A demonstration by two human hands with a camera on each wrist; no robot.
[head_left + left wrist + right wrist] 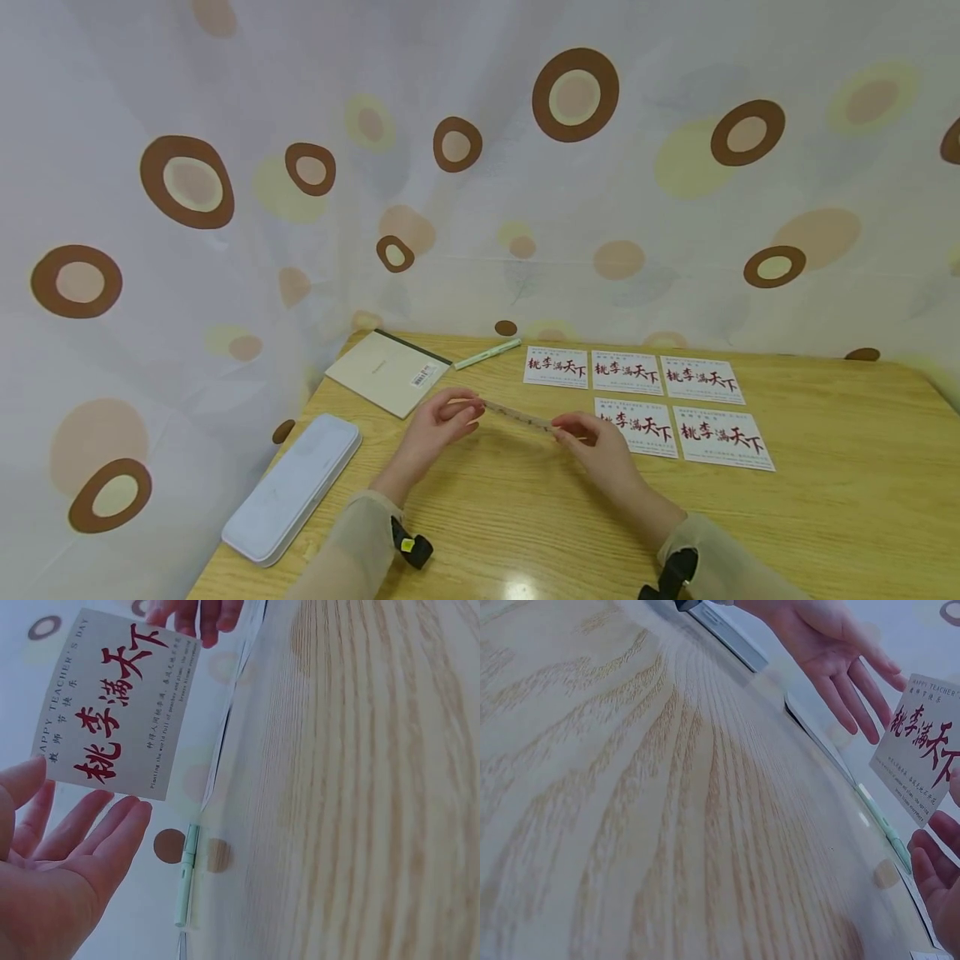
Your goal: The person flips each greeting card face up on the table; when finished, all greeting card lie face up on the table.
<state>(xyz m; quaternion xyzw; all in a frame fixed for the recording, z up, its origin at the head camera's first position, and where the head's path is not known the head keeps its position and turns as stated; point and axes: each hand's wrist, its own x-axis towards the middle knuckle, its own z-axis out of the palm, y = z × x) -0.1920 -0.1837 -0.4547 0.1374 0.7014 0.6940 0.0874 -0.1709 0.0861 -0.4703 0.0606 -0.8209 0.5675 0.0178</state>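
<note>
A white card (112,709) with red Chinese lettering is held up above the table between my two hands. In the head view this card (519,417) appears almost edge-on. My left hand (442,421) pinches its left edge, thumb on the printed face and fingers behind. At the opposite edge, my right hand (600,450) pinches it the same way. The right wrist view shows the card (915,750) from the side, the left hand (832,664) beyond it and the right hand (939,874) closer.
Several matching cards (626,372) lie in two rows at the back right. A notebook (382,375) and a light green pen (487,353) lie at the back left, and a pale blue case (292,487) rests near the left edge. A patterned curtain (480,208) hangs behind the wooden table (847,500).
</note>
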